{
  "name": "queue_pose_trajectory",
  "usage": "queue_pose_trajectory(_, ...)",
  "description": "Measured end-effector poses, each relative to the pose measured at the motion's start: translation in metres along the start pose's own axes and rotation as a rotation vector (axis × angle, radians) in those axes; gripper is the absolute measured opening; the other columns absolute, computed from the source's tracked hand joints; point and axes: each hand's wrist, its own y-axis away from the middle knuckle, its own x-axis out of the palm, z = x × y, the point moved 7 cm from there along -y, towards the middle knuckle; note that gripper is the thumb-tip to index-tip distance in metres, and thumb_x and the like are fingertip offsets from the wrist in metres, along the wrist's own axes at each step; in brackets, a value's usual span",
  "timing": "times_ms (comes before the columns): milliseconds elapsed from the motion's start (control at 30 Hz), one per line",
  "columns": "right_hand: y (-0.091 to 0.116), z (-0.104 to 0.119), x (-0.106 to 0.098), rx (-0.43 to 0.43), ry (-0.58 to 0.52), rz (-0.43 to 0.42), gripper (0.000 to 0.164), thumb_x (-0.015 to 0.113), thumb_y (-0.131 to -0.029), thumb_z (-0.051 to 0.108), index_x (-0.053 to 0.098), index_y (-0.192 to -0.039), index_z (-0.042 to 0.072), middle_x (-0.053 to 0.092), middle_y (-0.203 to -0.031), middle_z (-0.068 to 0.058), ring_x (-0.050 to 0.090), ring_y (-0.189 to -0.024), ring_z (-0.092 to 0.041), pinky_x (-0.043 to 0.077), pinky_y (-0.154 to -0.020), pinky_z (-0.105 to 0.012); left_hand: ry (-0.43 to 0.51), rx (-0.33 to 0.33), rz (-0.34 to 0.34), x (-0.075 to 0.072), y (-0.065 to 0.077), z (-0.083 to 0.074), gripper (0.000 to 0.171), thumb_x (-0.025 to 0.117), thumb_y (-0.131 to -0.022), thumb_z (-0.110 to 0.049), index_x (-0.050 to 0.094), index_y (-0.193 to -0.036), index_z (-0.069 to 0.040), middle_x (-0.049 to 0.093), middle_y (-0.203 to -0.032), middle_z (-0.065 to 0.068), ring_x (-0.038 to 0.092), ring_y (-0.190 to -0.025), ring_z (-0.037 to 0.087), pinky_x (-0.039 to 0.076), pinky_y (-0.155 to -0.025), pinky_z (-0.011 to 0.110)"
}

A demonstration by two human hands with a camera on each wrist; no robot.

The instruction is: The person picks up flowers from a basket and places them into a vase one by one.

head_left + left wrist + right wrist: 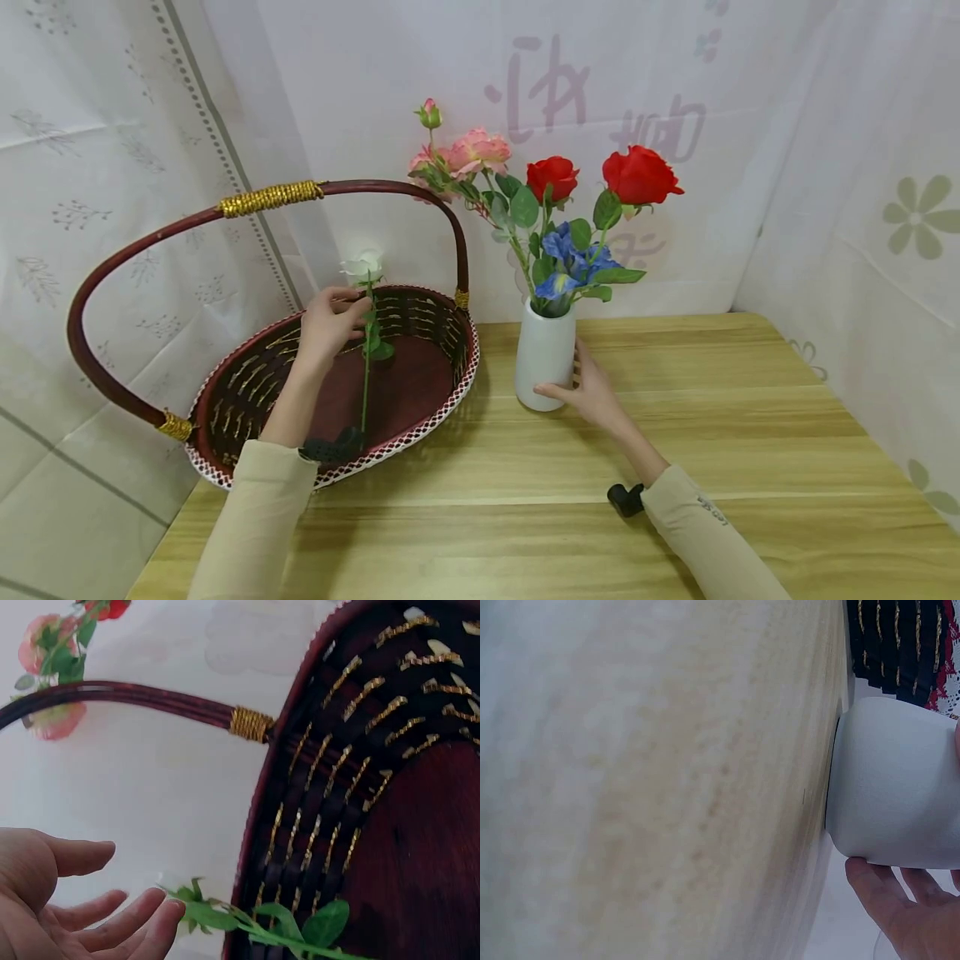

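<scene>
A white rose (363, 265) with a long green stem leans in the wicker basket (442, 417), its bloom at the back rim. My left hand (330, 321) is beside the stem, just below the bloom. In the left wrist view its thumb stands apart from the loosely bent fingers (124, 922), with fingertips right at the rose's green leaves (326, 922) and nothing between thumb and fingers. The white vase (542, 358) stands upright on the table. My right hand (592, 392) holds it low on its right side, thumb across the front and fingers behind.
The vase carries red roses (641, 175), pink flowers (478, 152) and blue flowers (572, 254). A tall brown handle (390, 187) wrapped in gold arches over the basket. The wooden table (712, 400) backs onto a pale patterned cloth (675, 67).
</scene>
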Motion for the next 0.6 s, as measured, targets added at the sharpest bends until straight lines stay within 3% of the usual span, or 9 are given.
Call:
queue_pose_trajectory(333, -0.001, -0.001, 0.0, -0.001, 0.005, -0.006, 0.105, 0.086, -0.084, 0.029, 0.017, -0.161, 0.009, 0.04, -0.152, -0.025, 0.048, -0.132, -0.046, 0.047, -0.104, -0.06, -0.047, -0.139, 0.015, -0.007, -0.013, 0.031, 0.056, 0.057, -0.105, -0.025, 0.04, -0.146, 0.009, 0.055, -0.132, 0.028, 0.059, -0.071, 0.001, 0.057, -0.069, 0.017)
queue_pose_trajectory(600, -0.001, 0.0, 0.0, -0.006, 0.002, -0.006, 0.105, 0.086, -0.084, 0.028, 0.017, -0.161, 0.009, 0.039, -0.152, -0.025, 0.047, -0.132, -0.047, 0.047, -0.104, -0.06, -0.088, -0.237, 0.034, -0.009, -0.02, 0.049, 0.055, 0.054, -0.104, -0.01, 0.031, -0.15, 0.009, 0.049, -0.138, 0.031, 0.058, -0.074, 0.007, 0.055, -0.062, 0.017)
